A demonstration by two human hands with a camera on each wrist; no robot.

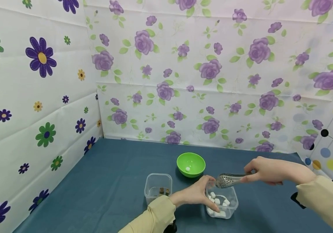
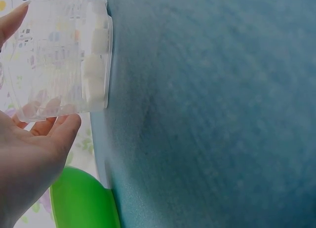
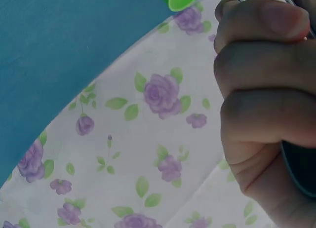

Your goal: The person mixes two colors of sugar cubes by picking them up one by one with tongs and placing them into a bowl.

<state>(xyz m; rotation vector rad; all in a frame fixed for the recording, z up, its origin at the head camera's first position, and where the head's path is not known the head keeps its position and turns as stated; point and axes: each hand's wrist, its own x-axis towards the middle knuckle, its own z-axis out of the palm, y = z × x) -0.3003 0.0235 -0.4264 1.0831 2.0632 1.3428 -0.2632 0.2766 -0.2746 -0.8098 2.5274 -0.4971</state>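
Holding the perforated metal tongs (image 1: pixel 227 180) by their handle end, the right hand (image 1: pixel 266 170) has its fingers (image 3: pixel 256 65) curled tightly round the grip, thumb on top. The spoon-shaped tips hover just above the clear square plastic container of white cubes (image 1: pixel 222 202), beside the left fingertips. Whether the tong blades carry a cube I cannot tell; they look closed or nearly so.

The left hand (image 1: pixel 194 194) steadies that container: its fingers (image 2: pixel 59 132) lie loosely bent against the near wall and rim, thumb on the far side, gripping it lightly rather than squeezing.

To do this well, I judge the left hand should stay low on the wall so the tips can come down clear of its fingers. The tongs should drop nearly straight onto one cube (image 1: pixel 217 201), pinch gently, and lift level.

The tongs' long axis runs almost level across the table (image 1: pixel 120 181), from the right fingers toward the left ones, tips pointing left and dipping slightly.

Beyond the tips sits a bright green plastic bowl (image 1: pixel 191 164) with one white cube in it. On the far side of the left wrist stands a second clear container (image 1: pixel 158 187) holding small brown pieces.
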